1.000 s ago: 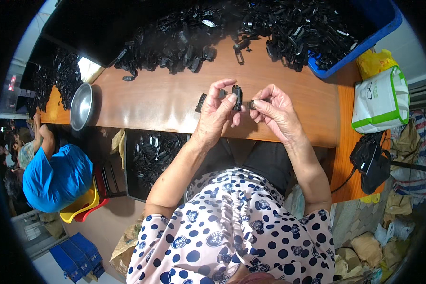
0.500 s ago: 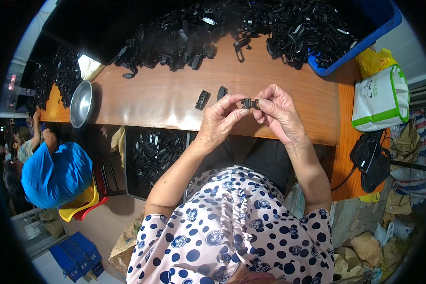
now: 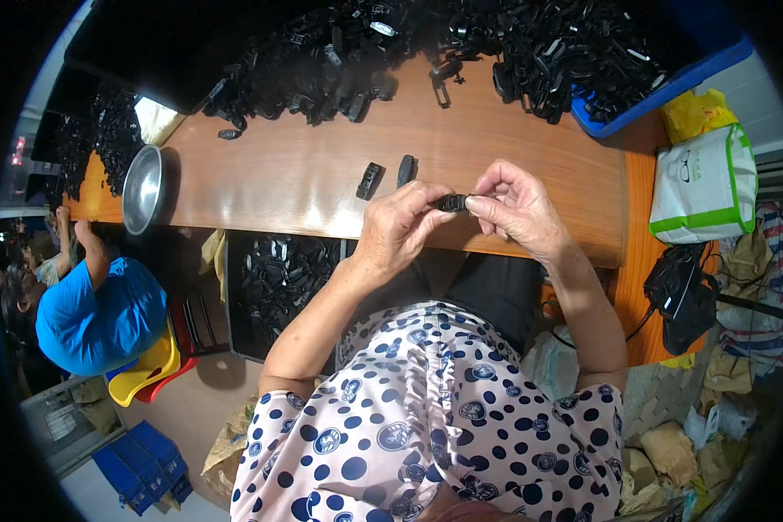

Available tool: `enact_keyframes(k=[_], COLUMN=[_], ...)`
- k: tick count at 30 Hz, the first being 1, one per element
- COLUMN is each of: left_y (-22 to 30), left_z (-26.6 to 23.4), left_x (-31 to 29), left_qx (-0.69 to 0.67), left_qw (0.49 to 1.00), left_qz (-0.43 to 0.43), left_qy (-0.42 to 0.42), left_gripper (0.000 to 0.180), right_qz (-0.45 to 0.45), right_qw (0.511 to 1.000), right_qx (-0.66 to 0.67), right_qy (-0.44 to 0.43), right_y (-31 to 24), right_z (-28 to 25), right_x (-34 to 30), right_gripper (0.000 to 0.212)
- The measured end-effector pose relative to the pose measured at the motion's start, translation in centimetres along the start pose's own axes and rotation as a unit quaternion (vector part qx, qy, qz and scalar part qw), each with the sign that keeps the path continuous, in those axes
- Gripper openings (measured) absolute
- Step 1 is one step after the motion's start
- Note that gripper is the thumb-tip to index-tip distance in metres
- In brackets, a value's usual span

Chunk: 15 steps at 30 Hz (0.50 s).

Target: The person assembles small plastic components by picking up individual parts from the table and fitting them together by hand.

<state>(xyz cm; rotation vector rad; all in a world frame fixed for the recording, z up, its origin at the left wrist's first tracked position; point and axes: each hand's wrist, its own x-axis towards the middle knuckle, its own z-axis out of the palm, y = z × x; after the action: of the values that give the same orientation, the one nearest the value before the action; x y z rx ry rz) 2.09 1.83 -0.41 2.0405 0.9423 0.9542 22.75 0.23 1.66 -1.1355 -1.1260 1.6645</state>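
Note:
A small black plastic part is held up between my hands, just above the table's near edge. My left hand pinches its left end between thumb and forefinger. At its right end, my right hand grips with thumb and forefinger, the other fingers curled. The exact kind of part is too small to tell. Beyond my left hand, a black slotted plastic piece and a smooth black elongated piece lie on the wooden table.
Piles of black plastic parts cover the table's far side, beside a blue bin. A metal bowl stands left. A tray of black parts sits below the edge. A white-green bag is right; a person in blue sits left.
The part between my hands has turned and come slightly nearer to me; it now looks more compact. My right hand has shifted slightly nearer.

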Motion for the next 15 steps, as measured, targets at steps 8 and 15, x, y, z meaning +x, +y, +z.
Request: enact_keyframes(k=[8, 15], left_y=[0.3, -0.5], left_z=[-2.0, -1.6], left_x=[1.1, 1.7], left_qx=[0.009, -0.047], left_qw=[0.995, 0.996], left_qz=[0.047, -0.007], left_qy=[-0.088, -0.081], left_gripper=[0.020, 0.020], right_qz=[0.171, 0.186], right_qw=[0.953, 0.962], right_qx=[0.185, 0.153], right_qy=[-0.169, -0.128], right_y=[2.3, 1.5], right_z=[-1.7, -1.6], right_x=[0.8, 2.1], right_gripper=[0.015, 0.015])
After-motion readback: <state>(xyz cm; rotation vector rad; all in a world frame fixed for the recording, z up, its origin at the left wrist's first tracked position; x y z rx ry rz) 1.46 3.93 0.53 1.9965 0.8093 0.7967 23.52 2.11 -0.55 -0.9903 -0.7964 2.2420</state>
